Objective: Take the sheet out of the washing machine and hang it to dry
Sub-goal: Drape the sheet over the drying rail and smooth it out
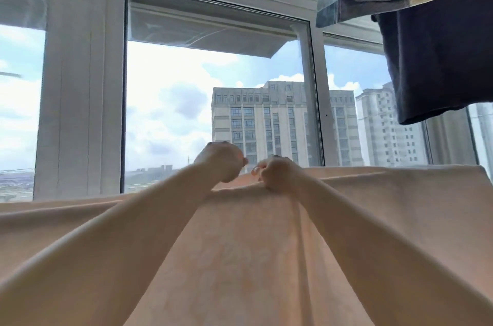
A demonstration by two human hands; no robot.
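Head view: a pale peach cotton sheet (373, 219) is spreading across the lower frame, its top edge hanging level at mid-height. The right hand (277, 175) is pinching that bunched edge at centre; the left hand (222, 161), fingers clenched just beside it, is gripping nothing visible. A dark navy garment (437, 64) is hanging at upper right before the white-framed window (80, 85).

The pale peach sheet (240, 245) hangs spread wide, its top edge bunched mid-span.

sheet (373, 205) before window (213, 85) | both hands at its top edge | garment (437, 64) above right
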